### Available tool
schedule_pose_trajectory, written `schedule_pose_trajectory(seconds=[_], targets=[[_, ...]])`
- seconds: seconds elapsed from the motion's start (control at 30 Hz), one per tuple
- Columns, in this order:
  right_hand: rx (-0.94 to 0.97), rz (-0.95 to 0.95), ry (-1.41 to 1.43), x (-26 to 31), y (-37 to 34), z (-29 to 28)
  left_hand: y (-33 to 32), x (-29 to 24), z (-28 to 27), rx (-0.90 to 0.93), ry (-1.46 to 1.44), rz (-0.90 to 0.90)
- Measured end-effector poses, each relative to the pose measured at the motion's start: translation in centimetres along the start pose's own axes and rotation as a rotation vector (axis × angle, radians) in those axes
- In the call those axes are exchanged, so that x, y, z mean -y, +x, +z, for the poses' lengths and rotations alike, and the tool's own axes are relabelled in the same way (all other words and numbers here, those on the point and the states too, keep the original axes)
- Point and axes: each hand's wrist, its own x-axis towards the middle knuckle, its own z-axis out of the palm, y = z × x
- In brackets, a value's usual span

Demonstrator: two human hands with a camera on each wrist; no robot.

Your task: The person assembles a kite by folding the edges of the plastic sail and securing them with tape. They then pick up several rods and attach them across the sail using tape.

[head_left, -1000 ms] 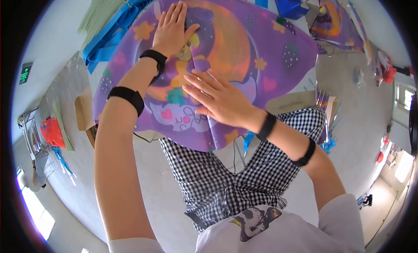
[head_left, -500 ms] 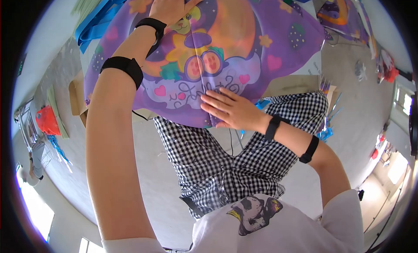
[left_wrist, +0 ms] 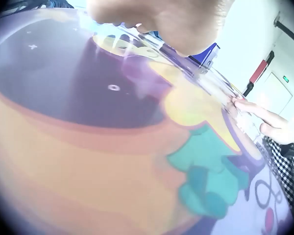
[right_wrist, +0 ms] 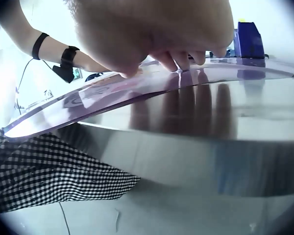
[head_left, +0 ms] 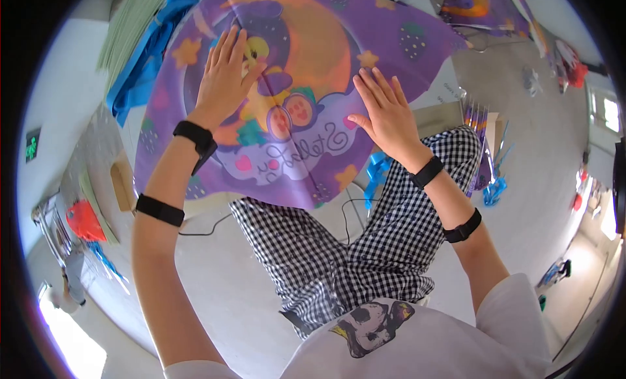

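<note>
Take the purple printed sheet (head_left: 319, 40) as your landmark: it lies spread on the table (right_wrist: 269, 117), its near edge by your checkered trousers (head_left: 345, 274). Your left hand (head_left: 225, 79) rests on its left part, your right hand (head_left: 388, 121) by its right edge, well apart, both with fingers extended. Blue strips (head_left: 143, 72) lie beside its left edge.

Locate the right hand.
In the head view, the right hand rests on the right of the purple sheet, near its edge, beside the lettering.
</note>
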Motion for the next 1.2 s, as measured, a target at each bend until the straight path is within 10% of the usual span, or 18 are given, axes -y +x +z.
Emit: schedule_pose_trajectory(seconds=[0.47,0.73,1.2], targets=[[-0.137,0.055,0.159,0.7,1.7,0.9,2.1,1.3,1.3,-0.007,0.066,0.030],[0.174,-0.504,0.322,3.4,3.2,2.2,2.6,0.3,2.3,-0.011,0.085,0.122],[0.074,-0.543,0.369,4.2,3.7,2.8,2.9,-1.5,0.1,0.086,0.209,0.181]])
